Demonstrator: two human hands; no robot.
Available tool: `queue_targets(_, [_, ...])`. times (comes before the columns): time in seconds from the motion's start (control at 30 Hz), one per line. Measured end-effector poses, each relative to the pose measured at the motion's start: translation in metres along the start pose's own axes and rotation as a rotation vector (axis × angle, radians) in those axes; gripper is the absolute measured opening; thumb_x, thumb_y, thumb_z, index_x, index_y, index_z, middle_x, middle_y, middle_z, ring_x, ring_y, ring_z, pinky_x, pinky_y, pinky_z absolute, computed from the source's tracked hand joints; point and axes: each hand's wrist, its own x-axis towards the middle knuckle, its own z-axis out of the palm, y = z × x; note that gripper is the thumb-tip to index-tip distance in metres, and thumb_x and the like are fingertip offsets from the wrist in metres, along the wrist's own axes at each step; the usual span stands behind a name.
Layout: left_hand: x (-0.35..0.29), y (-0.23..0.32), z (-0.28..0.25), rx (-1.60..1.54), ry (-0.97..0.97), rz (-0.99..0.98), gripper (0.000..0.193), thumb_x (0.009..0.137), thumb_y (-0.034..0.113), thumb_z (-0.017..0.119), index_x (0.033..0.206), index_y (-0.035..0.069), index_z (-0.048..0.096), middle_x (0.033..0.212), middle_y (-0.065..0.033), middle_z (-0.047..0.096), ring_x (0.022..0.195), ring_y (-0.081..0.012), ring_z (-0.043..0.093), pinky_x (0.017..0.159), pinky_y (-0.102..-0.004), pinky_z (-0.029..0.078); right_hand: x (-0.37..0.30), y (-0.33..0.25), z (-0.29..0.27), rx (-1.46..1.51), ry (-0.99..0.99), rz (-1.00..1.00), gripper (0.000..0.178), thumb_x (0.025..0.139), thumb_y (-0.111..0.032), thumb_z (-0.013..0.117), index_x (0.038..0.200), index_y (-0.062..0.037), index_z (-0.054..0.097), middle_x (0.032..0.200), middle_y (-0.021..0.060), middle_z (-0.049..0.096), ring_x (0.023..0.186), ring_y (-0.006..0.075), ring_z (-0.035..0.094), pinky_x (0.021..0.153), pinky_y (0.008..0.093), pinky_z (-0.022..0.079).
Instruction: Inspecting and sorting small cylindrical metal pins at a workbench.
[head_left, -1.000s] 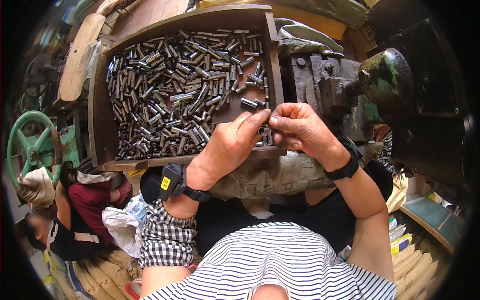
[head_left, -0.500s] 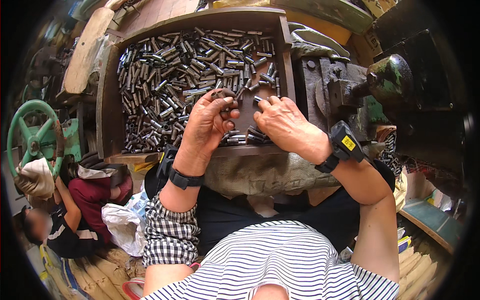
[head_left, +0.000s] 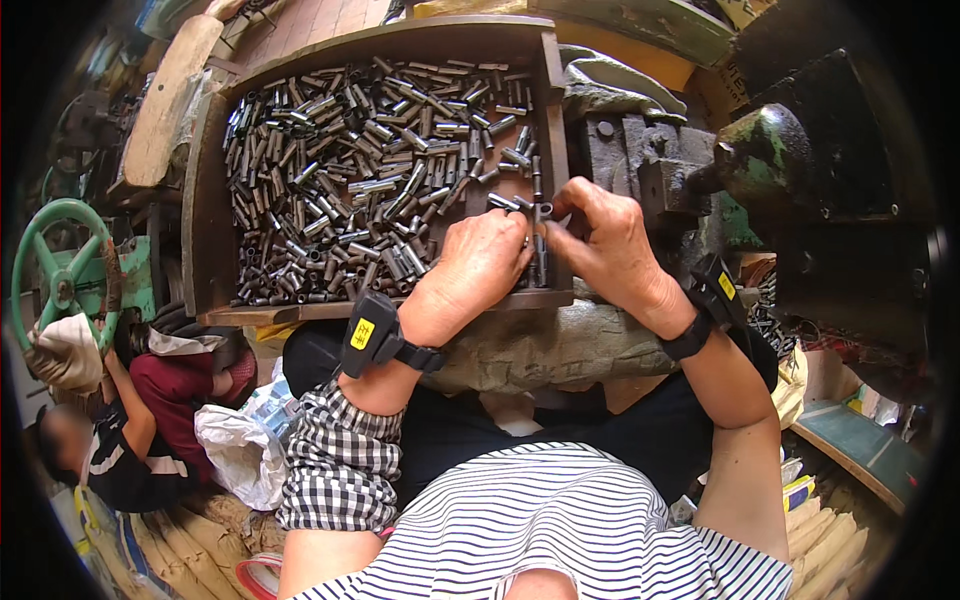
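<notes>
My left hand [head_left: 478, 252] is palm down over the right part of a wooden tray [head_left: 200, 215], its fingers curled under. What it holds is hidden beneath it. Close beside it, my right hand [head_left: 608, 232] reaches over the tray's right wall, with thumb and forefinger around a short metal tube [head_left: 543, 211] whose round end faces up. More tubes lie in a line along that wall, partly behind my fingers. A heap of small metal tubes [head_left: 330, 180], some shiny and some brown, fills most of the tray.
A dark, oily machine [head_left: 765, 160] stands right of the tray. Cloth sacking [head_left: 520, 350] hangs over the near side. At the left, another person [head_left: 130, 420] sits by a green handwheel [head_left: 65, 280]. A white plastic bag [head_left: 238, 450] lies nearby.
My left hand has turned from palm up, with tubes in its fingers, to palm down, moving right and nearer. My right hand has shifted right, its fingers now at the tray's right wall.
</notes>
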Motion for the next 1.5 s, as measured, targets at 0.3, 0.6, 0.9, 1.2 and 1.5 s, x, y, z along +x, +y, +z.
queue_targets(0.3, [0.005, 0.001, 0.003, 0.087, -0.011, 0.019, 0.025, 0.072, 0.014, 0.065, 0.086, 0.001, 0.050, 0.081, -0.0178, 0.059, 0.079, -0.0378, 0.058, 0.067, -0.0454, 0.047, -0.015, 0.004, -0.013, 0.102, 0.021, 0.069, 0.020, 0.074, -0.008, 0.066, 0.080, 0.0006, 0.048, 0.073, 0.0169, 0.057, 0.065, 0.0330, 0.058, 0.057, 0.0381, 0.045])
queue_targets(0.6, [0.011, 0.011, 0.000, 0.035, 0.096, 0.012, 0.025, 0.071, 0.011, 0.064, 0.090, -0.001, 0.053, 0.073, -0.0154, 0.061, 0.066, -0.0318, 0.061, 0.060, -0.0383, 0.050, -0.020, 0.005, -0.010, 0.496, -0.099, 0.394, 0.012, 0.084, -0.006, 0.058, 0.091, 0.0020, 0.053, 0.070, 0.0096, 0.059, 0.056, 0.0134, 0.060, 0.048, 0.0285, 0.047])
queue_targets(0.9, [0.004, 0.015, -0.021, -1.527, -0.013, -0.502, 0.011, 0.082, 0.003, 0.054, 0.092, 0.001, 0.053, 0.070, -0.0080, 0.061, 0.049, -0.0141, 0.059, 0.042, -0.0226, 0.049, -0.018, 0.018, -0.010, 0.863, -0.032, 0.558, 0.009, 0.086, -0.006, 0.056, 0.091, 0.0016, 0.054, 0.078, 0.0046, 0.060, 0.060, 0.0078, 0.061, 0.045, 0.0184, 0.044])
queue_targets(1.2, [0.004, 0.013, -0.016, -1.646, 0.026, -0.493, 0.012, 0.082, 0.003, 0.052, 0.094, 0.001, 0.054, 0.073, -0.0093, 0.061, 0.053, -0.0160, 0.062, 0.047, -0.0248, 0.053, -0.019, 0.017, -0.009, 1.045, -0.016, 0.616, 0.010, 0.085, -0.005, 0.057, 0.092, 0.0025, 0.055, 0.079, 0.0057, 0.061, 0.062, 0.0106, 0.064, 0.046, 0.0172, 0.046])
queue_targets(1.5, [0.002, 0.010, -0.015, -1.647, 0.012, -0.449, 0.014, 0.083, 0.006, 0.057, 0.096, 0.001, 0.056, 0.075, -0.0098, 0.062, 0.057, -0.0169, 0.064, 0.046, -0.0235, 0.052, -0.020, 0.020, -0.007, 0.841, -0.122, 0.443, 0.012, 0.084, -0.004, 0.057, 0.093, 0.0018, 0.054, 0.073, 0.0014, 0.059, 0.065, 0.0053, 0.059, 0.053, 0.0183, 0.046])
